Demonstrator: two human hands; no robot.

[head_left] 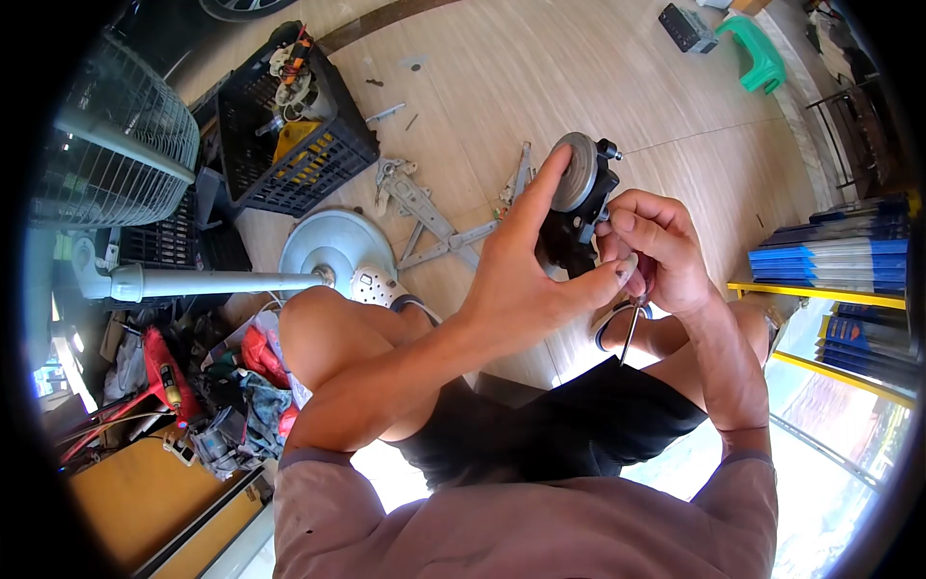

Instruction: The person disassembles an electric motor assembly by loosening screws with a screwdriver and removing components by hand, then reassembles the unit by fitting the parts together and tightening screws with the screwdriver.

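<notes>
My left hand (511, 275) is wrapped around a black mechanical part with a round grey metal disc (577, 174), which looks like a small motor or horn. Its index finger lies along the disc's edge, and its thumb reaches across below. Close on the right, my right hand (667, 249) is closed around a screwdriver (631, 333). The thin metal shaft points back down toward my lap, and a reddish handle partly shows among the fingers. My right fingertips are at the lower right side of the black part; whether they grip it is hidden.
On the tiled floor lies a crossed metal linkage (424, 214). A black plastic crate (318, 159) with assorted parts stands at left, beside a standing fan's round base (338, 241). A green plastic stool (757, 58) is at upper right. Blue packs (820, 265) fill a yellow-edged rack at right.
</notes>
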